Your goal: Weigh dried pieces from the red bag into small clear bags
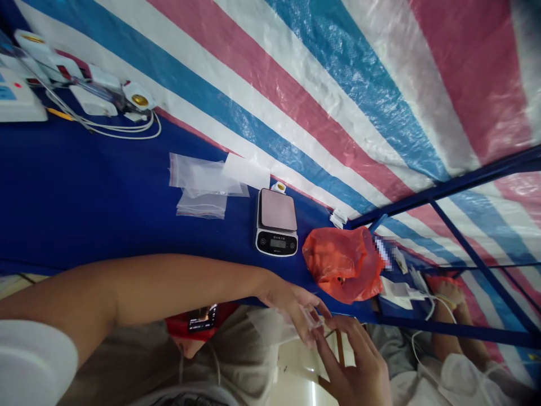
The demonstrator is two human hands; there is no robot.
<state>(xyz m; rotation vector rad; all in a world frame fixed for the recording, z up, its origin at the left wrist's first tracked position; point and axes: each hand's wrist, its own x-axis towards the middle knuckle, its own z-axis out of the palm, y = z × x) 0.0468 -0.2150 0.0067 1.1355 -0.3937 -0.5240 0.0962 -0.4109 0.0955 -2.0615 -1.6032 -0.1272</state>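
A clear plastic bag (274, 327) hangs at the front edge of the blue table, its top pinched between my two hands. My left hand (291, 304) reaches in from the left, with its fingers closed on the bag's edge. From below, my right hand (357, 358) meets it, thumb and fingertips at the same edge. Whether anything is inside the bag I cannot make out. Just beyond my hands lies a crumpled red plastic bag (338, 262), its contents mostly hidden. A small digital scale (278, 217) with a bare weighing plate stands left of it.
Flat clear zip bags (200, 194) and a white paper (247, 171) lie left of the scale. White devices with cables (105, 101) sit at the far left. A blue metal frame (477, 254) and another person's arms (450, 321) are at the right.
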